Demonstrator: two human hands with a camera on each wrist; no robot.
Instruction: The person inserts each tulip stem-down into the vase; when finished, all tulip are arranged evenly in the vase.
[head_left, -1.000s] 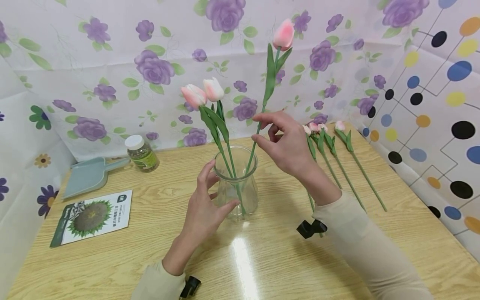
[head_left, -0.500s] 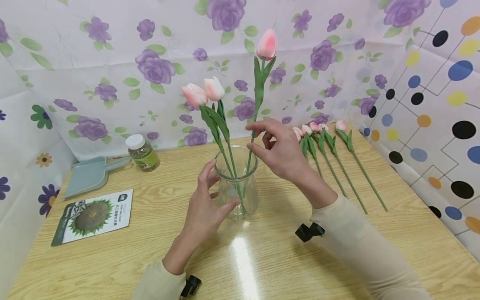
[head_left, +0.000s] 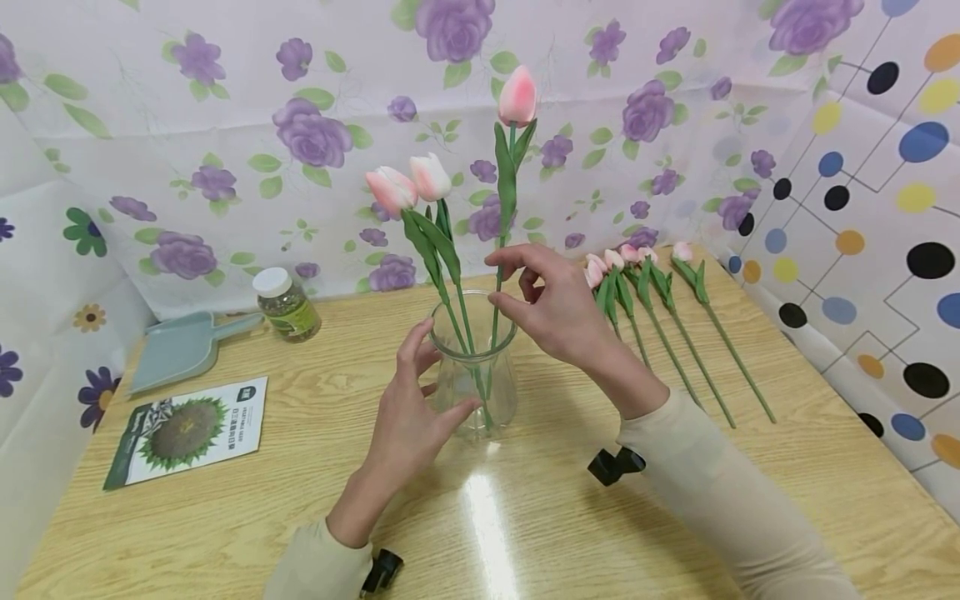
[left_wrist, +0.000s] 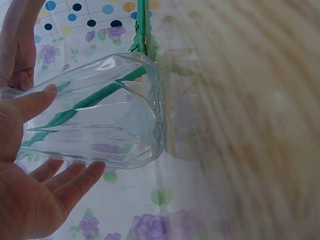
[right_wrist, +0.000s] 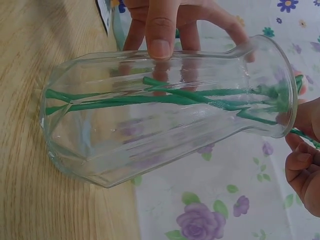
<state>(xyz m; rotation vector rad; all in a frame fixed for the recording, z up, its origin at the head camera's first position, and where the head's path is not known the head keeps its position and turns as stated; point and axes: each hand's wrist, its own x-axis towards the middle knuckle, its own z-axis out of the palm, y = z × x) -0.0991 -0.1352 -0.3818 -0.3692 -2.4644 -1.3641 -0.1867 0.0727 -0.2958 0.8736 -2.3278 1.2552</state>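
A clear glass vase [head_left: 501, 390] stands upright on the table, with my left hand [head_left: 405, 421] holding its left side, fingers behind and thumb in front. Two pale pink-and-white tulips, a left one [head_left: 392, 190] and a right one [head_left: 431, 177], lean leftward in it. Above the rim my right hand [head_left: 555, 312] pinches the stem of a pinker tulip [head_left: 517, 98] between thumb and forefinger. That stem passes through the vase mouth. In the right wrist view its lower end [right_wrist: 149, 81] hangs inside the vase [right_wrist: 165, 145], above the base, while the other two stems reach the bottom.
Several more tulips [head_left: 671, 333] lie on the table [head_left: 337, 500] to the right. At the left are a grey-blue dustpan [head_left: 176, 350], a white-lidded jar [head_left: 287, 307] and a seed packet [head_left: 187, 433]. Patterned cloth [head_left: 315, 67] hangs behind the table.
My right hand has moved left and slightly down, bringing the pinched tulip lower and more upright over the vase. The left hand and the vase stay in place.
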